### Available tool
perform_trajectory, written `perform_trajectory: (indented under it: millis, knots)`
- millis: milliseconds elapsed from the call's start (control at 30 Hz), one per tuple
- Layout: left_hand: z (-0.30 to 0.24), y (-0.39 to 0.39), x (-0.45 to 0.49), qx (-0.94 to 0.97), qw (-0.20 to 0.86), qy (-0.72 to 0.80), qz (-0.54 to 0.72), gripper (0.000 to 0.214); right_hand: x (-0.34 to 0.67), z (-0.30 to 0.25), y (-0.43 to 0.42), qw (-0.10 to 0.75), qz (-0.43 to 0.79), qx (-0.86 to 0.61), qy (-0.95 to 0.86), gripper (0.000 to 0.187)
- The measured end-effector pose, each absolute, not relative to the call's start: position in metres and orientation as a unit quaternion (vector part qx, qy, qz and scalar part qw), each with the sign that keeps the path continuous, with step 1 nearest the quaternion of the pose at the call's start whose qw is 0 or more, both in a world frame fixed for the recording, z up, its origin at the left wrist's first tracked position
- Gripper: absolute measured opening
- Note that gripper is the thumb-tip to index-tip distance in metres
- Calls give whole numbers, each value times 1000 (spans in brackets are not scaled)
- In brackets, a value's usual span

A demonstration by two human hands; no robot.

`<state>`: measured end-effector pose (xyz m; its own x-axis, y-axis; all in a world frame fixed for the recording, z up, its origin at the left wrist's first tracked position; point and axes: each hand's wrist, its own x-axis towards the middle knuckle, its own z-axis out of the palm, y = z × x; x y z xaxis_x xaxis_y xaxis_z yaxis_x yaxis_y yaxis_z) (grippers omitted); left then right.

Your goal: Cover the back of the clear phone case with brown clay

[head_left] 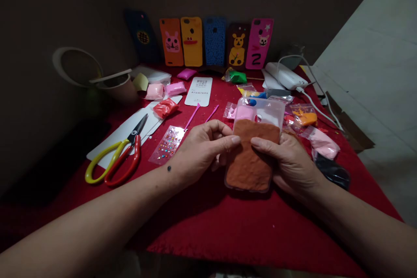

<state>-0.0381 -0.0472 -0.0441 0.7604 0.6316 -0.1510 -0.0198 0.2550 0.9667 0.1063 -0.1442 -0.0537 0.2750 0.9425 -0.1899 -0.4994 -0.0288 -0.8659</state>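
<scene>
A clear phone case [275, 108] is held up over the table, tilted slightly. Brown-orange clay [250, 160] is spread over most of its back, while the top strip with the camera opening stays see-through. My right hand [293, 160] grips the case from the right edge, thumb pressed on the clay and fingers behind. At the left edge, my left hand [208, 147] pinches the case, its thumb on the clay's border and the other fingers partly hidden. Under my left hand lies a sheet of stick-on gems [167, 144].
Scissors [133, 139] with yellow and red handles lie on white card at left. Several decorated phone cases [192, 41] lean against the back wall. Clay packets, including a red one [165, 107] and an orange one [305, 116], surround the hands. A white power bank [286, 76] with cable sits back right.
</scene>
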Motion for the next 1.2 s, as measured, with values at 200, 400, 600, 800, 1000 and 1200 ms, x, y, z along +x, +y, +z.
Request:
perform_trajectory:
  millis: [200, 400, 600, 800, 1000, 1200]
  knots:
    - [-43, -48, -40, 535, 783, 248, 198, 21, 107, -53, -145, 643, 554, -462, -257, 16]
    - [-42, -45, -41, 525, 792, 251, 182, 21, 106, -52, -145, 633, 573, -453, -256, 17]
    - [-43, -43, -41, 518, 808, 229, 158, 20, 107, -54, -144, 639, 573, -448, -249, 20]
    - [-43, -42, -42, 553, 778, 258, 152, 21, 108, -54, -143, 644, 557, -473, -227, 22]
    - [-45, -42, -42, 553, 789, 239, 121, 22, 108, -54, -142, 645, 550, -483, -217, 21]
    - [-41, -44, -42, 563, 785, 239, 97, 29, 108, -54, -143, 631, 558, -488, -229, 20]
